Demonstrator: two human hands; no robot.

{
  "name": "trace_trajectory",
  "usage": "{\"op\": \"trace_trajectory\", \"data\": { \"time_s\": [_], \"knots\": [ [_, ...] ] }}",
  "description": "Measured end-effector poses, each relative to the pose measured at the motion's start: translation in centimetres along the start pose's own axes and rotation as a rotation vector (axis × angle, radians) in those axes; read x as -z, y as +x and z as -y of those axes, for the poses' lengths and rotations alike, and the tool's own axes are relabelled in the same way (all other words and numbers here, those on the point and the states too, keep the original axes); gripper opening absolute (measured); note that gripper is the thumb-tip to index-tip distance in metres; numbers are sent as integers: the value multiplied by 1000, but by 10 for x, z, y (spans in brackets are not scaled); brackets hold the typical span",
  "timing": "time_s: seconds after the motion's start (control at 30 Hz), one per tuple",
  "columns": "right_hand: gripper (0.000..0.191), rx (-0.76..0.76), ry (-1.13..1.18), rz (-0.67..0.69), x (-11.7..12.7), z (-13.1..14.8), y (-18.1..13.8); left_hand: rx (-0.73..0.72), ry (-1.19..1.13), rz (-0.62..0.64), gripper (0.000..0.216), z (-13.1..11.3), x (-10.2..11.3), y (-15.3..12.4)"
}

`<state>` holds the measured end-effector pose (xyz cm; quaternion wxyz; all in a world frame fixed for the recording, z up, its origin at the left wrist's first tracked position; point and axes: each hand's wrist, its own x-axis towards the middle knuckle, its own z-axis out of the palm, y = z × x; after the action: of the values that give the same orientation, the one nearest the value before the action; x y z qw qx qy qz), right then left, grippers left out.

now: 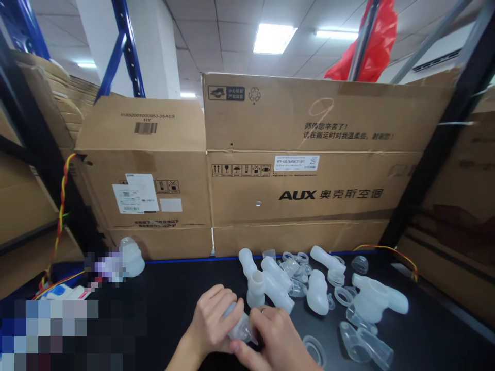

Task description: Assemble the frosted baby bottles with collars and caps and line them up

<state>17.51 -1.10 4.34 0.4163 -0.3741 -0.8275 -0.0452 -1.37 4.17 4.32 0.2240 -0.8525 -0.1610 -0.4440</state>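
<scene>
At the near edge of the counter [174, 288], about midway along it, both hands are closed on one clear plastic part [238, 325]. The left hand [212, 322] wraps its body from the left. The right hand [278, 335] curls over its right end, thumb underneath. Most of the part is hidden by the fingers, so whether it is one piece or two being joined cannot be told. It looks like a fitting or twisting grip. To do that well, the left hand would best hold the body steady while the right keeps its end square and presses evenly, since soft plastic like this likely buckles if pinched off-centre. Just right of the right hand lie a flat ring [314, 350] and a funnel piece [365, 345], close enough to be knocked by an elbow swing. Beyond the hands a heap of parts [278, 286] spreads toward the far edge, tubes and rings touching one another, with a T-shaped piece [377, 299] on its right side. A domed piece [131, 256] sits well apart at the far left, near twisted wires [60, 221]. Cardboard boxes [309, 196] wall off the far edge.
</scene>
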Motion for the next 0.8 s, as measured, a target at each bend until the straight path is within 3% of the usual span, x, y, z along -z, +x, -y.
{"op": "trace_trajectory", "data": {
  "time_s": [0.17, 0.33, 0.47, 0.6, 0.73, 0.8],
  "knots": [
    [45, -12, -121, 104, 2, -3, -3, 89, 55, -40, 30, -13, -3, 7],
    [49, 33, -107, 32, 0, -5, -2, 272, 116, -75, 35, -33, -6, 15],
    [55, 140, -112, -97, -5, 2, 0, 156, 117, -64, 18, -22, 2, 11],
    [55, 161, -117, -206, -9, 10, 4, 12, 85, -88, 19, -11, 5, 11],
    [48, 184, -44, -368, -16, 12, 0, -27, 80, -132, 15, -11, 1, 18],
    [45, 190, -38, -478, -21, 8, -9, 25, 160, -180, 13, -1, 5, 19]
  ]
}}
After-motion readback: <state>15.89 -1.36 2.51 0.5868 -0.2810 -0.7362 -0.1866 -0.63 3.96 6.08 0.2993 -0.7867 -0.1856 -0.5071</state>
